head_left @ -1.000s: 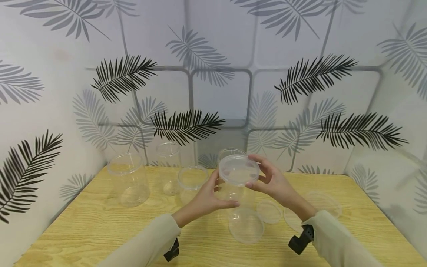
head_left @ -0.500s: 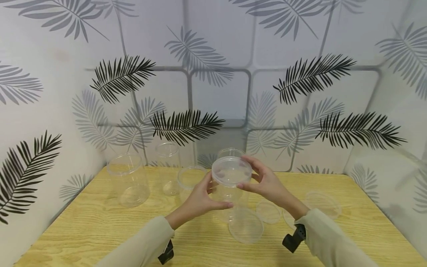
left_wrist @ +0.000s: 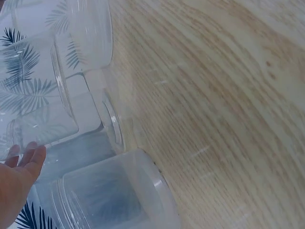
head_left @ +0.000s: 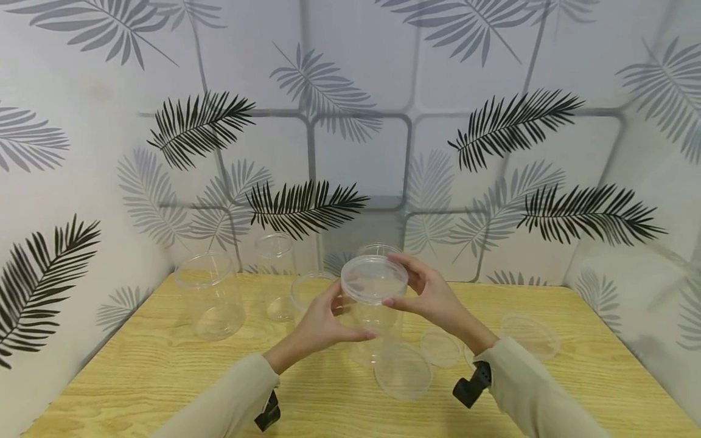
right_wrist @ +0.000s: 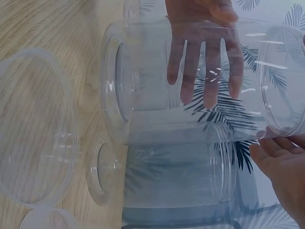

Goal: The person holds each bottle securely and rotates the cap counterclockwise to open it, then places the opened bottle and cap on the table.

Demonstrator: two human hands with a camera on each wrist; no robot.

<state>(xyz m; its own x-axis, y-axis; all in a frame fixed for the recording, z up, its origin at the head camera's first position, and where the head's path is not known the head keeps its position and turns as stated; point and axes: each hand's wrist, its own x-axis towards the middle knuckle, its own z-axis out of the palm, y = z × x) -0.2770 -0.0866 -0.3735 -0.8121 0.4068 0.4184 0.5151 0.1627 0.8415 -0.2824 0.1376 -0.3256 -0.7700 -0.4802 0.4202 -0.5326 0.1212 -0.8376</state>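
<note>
My left hand (head_left: 323,322) holds the side of a clear plastic jar (head_left: 378,319) at the middle of the table. In the right wrist view its fingers show through the jar's wall (right_wrist: 152,100). On top of the jar lies a round translucent lid (head_left: 375,278), which my right hand (head_left: 435,298) grips by its right edge, thumb at the near side and fingers at the far side. Whether the lid is fully seated cannot be made out. Nor can I tell whether the jar's base touches the table.
Clear jars stand behind and to the left: a wide one (head_left: 219,316), a narrow one (head_left: 276,274), a shorter one (head_left: 303,298), and another (head_left: 380,248) behind the held jar. Flat lids (head_left: 404,372) lie on the wooden table (head_left: 181,377), including a small one (head_left: 440,348) and a large one (head_left: 530,336).
Both hands have shifted left together with the lid. The lid was right of the jar's middle one second ago and now sits over it. The other jars stay put.
</note>
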